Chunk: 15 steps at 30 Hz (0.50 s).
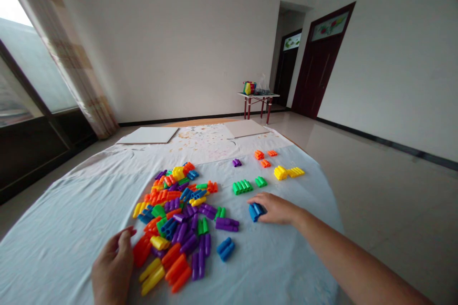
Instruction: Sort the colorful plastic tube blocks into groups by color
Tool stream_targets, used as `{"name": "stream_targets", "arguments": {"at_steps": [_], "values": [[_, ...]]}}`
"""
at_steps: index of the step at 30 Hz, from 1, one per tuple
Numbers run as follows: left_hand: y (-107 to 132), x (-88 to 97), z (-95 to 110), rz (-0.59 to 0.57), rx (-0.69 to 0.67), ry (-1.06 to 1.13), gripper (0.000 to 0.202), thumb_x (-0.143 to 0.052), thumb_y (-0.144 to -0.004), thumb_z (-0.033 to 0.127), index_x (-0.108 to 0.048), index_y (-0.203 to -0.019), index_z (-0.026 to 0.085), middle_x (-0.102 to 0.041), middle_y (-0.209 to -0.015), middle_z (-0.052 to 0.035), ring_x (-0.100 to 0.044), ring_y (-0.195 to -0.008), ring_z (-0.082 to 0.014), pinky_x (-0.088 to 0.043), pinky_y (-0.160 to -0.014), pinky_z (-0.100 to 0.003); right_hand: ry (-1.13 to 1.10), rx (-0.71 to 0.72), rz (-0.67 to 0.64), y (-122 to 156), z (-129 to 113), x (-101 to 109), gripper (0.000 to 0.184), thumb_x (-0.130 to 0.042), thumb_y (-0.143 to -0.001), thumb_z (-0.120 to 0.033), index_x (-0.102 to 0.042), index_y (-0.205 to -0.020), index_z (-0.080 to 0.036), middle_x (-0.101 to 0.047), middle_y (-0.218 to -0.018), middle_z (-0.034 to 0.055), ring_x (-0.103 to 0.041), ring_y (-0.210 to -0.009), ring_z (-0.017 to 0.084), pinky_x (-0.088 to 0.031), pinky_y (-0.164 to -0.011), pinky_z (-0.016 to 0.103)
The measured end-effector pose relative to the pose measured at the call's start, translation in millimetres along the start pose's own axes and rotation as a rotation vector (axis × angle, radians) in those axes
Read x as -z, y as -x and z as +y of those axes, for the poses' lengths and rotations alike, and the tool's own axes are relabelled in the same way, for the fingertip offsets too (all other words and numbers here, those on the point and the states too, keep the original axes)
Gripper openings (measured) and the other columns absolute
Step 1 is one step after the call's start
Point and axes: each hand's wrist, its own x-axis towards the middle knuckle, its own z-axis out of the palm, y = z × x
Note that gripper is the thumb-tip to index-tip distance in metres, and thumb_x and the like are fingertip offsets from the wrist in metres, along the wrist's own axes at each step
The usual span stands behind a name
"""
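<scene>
My right hand (275, 208) is closed on a blue plastic building block (255, 212) made of joined tubes, low over the cloth right of the pile. My left hand (113, 264) is at the pile's left edge with its fingers pinched together, close to orange blocks (142, 250); what they hold, if anything, I cannot make out. The mixed pile (182, 221) contains orange, purple, blue, green and yellow blocks. Another blue block (225, 249) lies apart at the pile's right. Beyond my right hand are green blocks (242, 187), yellow blocks (289, 172), orange blocks (259, 155) and a purple block (236, 163).
A pale blue cloth (286, 262) covers the round table. Two flat boards, a white one (148, 135) and a beige one (246, 128), lie at its far side. Behind stands a small table (258, 95) with a colourful bag (249, 87) and a clear plastic bag (263, 86).
</scene>
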Motion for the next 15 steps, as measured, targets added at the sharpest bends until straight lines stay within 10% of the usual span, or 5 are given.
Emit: {"name": "stream_targets", "arguments": {"at_steps": [9, 15], "values": [[-0.1, -2.4, -3.5, 0.011, -0.029, 0.016, 0.035, -0.043, -0.075, 0.044, -0.066, -0.088, 0.022, -0.066, -0.076, -0.0015, -0.058, -0.07, -0.0184, -0.04, -0.059, -0.027, -0.097, 0.048, 0.178, 1.1, -42.6, -1.4, 0.052, -0.063, -0.074, -0.023, -0.053, -0.126, -0.018, -0.055, -0.125, 0.0105, -0.048, -0.118, 0.022, -0.035, -0.102, 0.035], [0.6, -1.4, -4.9, 0.018, -0.032, 0.047, 0.037, -0.042, -0.075, 0.044, -0.066, -0.09, 0.02, -0.068, -0.088, -0.0042, -0.059, -0.079, -0.02, -0.042, -0.065, -0.027, 0.029, 0.089, 0.007, -8.5, -83.5, -32.8, 0.063, -0.073, -0.067, -0.027, -0.052, -0.126, -0.018, -0.054, -0.125, 0.0125, -0.047, -0.117, 0.027, -0.036, -0.1, 0.038]]}}
